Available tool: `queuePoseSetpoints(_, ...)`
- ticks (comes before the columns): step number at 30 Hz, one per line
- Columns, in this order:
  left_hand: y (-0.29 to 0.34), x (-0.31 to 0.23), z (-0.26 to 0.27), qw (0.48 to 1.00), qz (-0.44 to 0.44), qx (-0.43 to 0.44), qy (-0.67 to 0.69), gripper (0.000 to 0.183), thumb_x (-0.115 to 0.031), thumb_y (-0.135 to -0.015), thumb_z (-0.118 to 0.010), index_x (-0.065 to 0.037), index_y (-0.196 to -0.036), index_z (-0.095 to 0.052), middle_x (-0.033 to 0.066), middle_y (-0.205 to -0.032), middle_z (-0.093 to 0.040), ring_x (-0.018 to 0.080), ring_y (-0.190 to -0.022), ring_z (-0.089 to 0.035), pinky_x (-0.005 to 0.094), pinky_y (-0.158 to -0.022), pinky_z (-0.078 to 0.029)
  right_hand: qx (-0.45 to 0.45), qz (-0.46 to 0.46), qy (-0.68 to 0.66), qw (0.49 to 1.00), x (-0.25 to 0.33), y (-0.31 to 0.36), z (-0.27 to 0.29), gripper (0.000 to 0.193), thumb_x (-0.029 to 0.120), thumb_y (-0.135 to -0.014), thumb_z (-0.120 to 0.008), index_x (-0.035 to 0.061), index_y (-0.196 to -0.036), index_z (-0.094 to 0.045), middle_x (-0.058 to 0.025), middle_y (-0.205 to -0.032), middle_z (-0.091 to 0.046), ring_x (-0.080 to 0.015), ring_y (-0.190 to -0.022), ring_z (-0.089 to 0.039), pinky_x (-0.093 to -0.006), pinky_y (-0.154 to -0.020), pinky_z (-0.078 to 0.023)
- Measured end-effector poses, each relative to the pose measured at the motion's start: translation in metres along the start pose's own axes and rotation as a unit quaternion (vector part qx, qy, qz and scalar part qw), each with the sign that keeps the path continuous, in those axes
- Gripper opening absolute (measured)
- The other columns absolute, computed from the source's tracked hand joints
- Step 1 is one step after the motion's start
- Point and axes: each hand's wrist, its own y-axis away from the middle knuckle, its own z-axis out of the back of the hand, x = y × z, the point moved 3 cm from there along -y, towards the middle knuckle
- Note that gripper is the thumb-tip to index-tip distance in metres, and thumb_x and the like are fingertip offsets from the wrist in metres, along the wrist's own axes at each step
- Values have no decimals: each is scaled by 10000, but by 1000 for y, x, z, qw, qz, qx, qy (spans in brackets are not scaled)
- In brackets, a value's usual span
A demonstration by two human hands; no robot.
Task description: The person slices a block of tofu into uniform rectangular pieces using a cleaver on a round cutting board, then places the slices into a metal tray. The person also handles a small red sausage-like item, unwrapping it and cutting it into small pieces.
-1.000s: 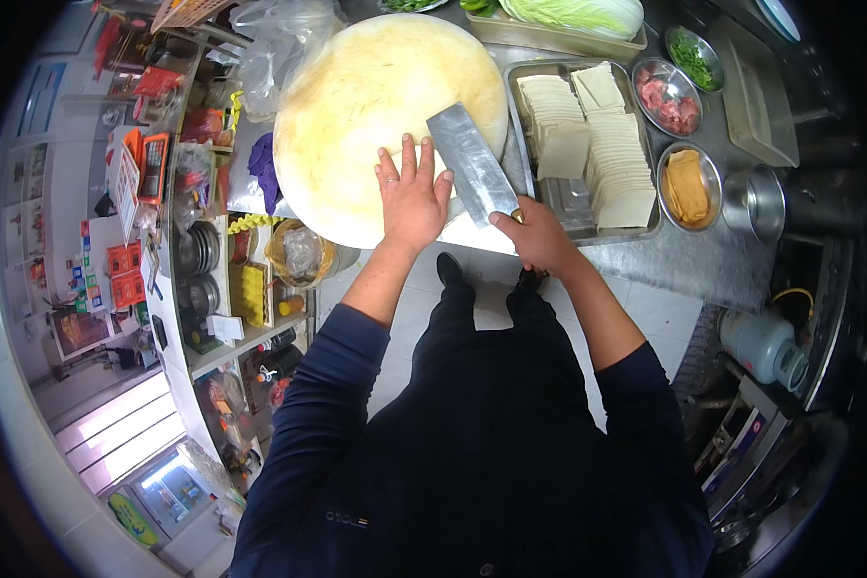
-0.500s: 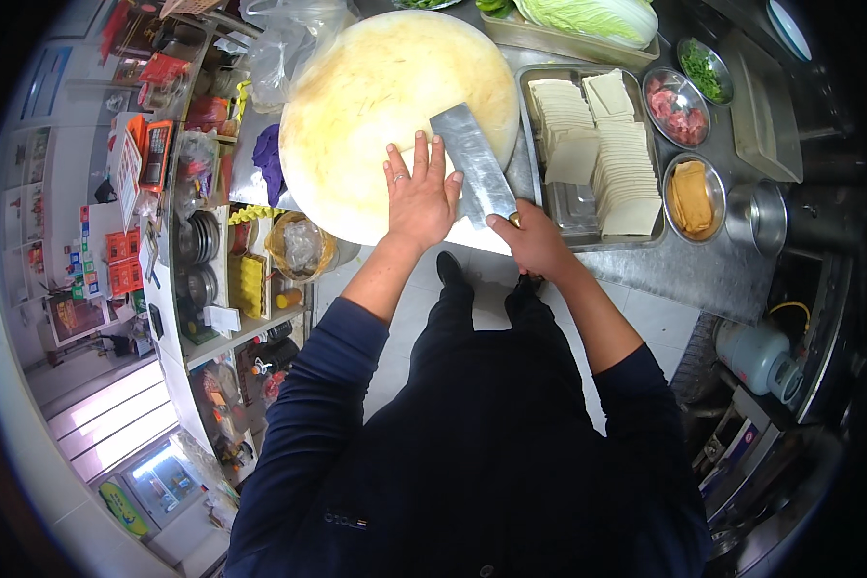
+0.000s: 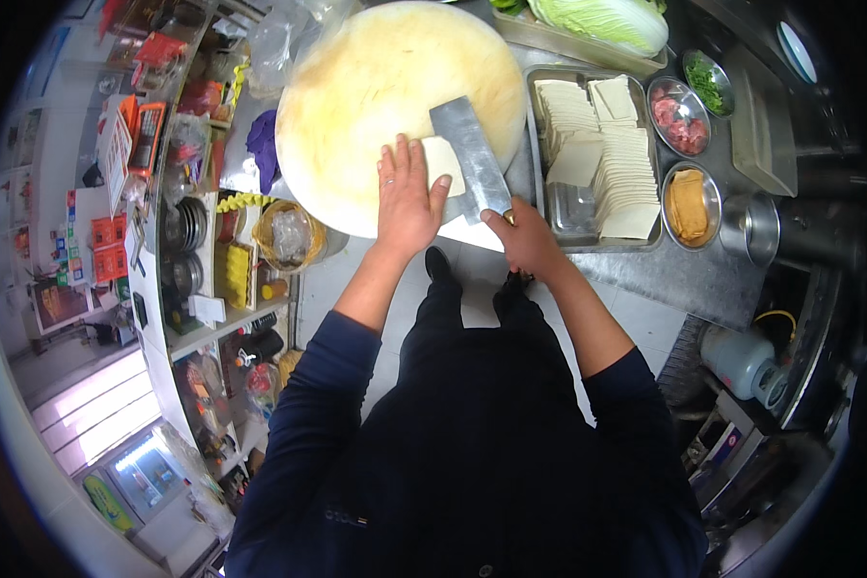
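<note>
My right hand point(image 3: 523, 236) is wrapped round the handle of a cleaver point(image 3: 470, 154), whose broad blade lies over the right part of a large round cutting board point(image 3: 356, 91). A pale, square slice point(image 3: 443, 166) that looks like tofu sits on the board, between the blade and my left hand. My left hand point(image 3: 407, 197) rests flat at that slice's left side, fingers stretched and thumb out. To the right, a metal tray point(image 3: 573, 223) holds overlapping rows of similar pale slices point(image 3: 626, 178), with a looser one on top.
Beyond the tray stand bowls of raw meat point(image 3: 679, 120), chopped greens point(image 3: 705, 85) and golden-brown sheets point(image 3: 689, 204). A cabbage point(image 3: 607, 24) lies in a pan behind. Left of the board are a purple cloth point(image 3: 263, 149), a lined basket point(image 3: 289, 234) and crowded shelves.
My left hand has shifted left off the pale slice, leaving more of it uncovered. The cleaver stays in my right hand, with its blade slightly turned.
</note>
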Motion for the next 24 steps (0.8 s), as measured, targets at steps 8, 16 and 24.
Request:
queuePoseSetpoints(8, 1, -4, -8, 1000, -7, 14, -17, 763, -428, -1096, -449, 101, -1604, -244, 326, -1690, -171, 485, -1575, -158, 550, -1288, -75, -1, -29, 38, 999, 10, 4, -9, 452, 435, -1015, -650, -7, -1044, -559, -62, -620, -549, -175, -407, -530, -341, -408, -425)
queuePoseSetpoints(16, 1, -4, -9, 1000, -12, 21, -16, 791, -438, -1096, -438, 115, -1609, -199, 328, -1698, -128, 503, -1576, -128, 579, -1281, -60, 26, -30, 22, 999, 7, 1, -26, 488, 446, -1002, -649, -26, -1054, -535, -140, -782, -612, -245, -473, -588, -384, -423, -476)
queuePoseSetpoints(24, 0, 4, -1, 993, -1, -16, 118, 740, -389, -1100, -455, 65, -1630, -206, 276, -1721, -135, 428, -1599, -138, 505, -1292, -103, 30, -21, 1, 999, 7, 0, -33, 460, 430, -1006, -654, -14, -1051, -542, -97, -673, -579, -200, -420, -546, -365, -419, -452)
